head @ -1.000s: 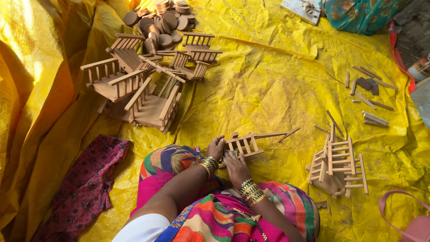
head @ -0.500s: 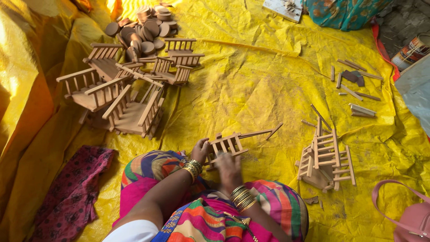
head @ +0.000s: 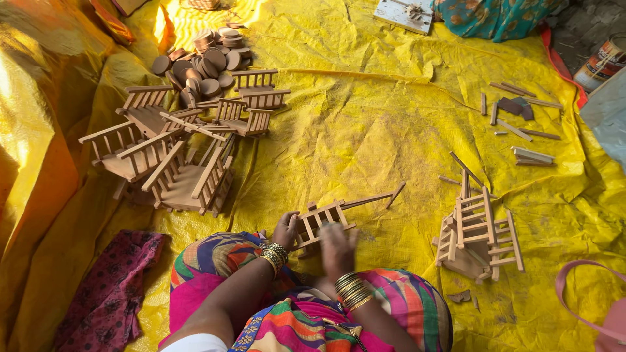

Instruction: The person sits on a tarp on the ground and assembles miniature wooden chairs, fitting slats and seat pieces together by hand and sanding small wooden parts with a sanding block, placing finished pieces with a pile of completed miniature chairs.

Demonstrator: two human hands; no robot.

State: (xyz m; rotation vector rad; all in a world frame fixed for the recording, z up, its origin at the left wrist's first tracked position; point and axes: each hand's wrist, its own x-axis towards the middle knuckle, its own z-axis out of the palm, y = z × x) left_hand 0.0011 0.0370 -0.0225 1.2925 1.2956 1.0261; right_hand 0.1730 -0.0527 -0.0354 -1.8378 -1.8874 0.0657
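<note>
head view, looking down over my knees: my left hand (head: 285, 229) is closed on the near end of a small wooden ladder-like frame (head: 319, 220), thumb and fingers pinching its side rail. my right hand (head: 337, 248) is blurred, lying flat over the lower edge of the same frame, and i cannot tell whether its fingers are curled on it or just pressing. the frame lies tilted on the yellow sheet (head: 365, 124) just in front of my lap, with two thin sticks (head: 378, 197) jutting from its far end toward the right. gold bangles (head: 352, 291) sit on both my wrists, and my bright patterned skirt (head: 306, 313) fills the bottom of the view. to my right, near but apart, stands a small stack of finished frames (head: 481, 233) leaning against each other. further off to the right lie loose sticks and wood scraps (head: 518, 120). up to my left is a heap of little wooden chairs (head: 173, 153), tumbled over one another, and beyond them a pile of round wooden discs (head: 208, 62). a dark red printed cloth (head: 107, 293) lies by my left hip, and a tin can (head: 603, 62) sits at the far right edge.
</note>
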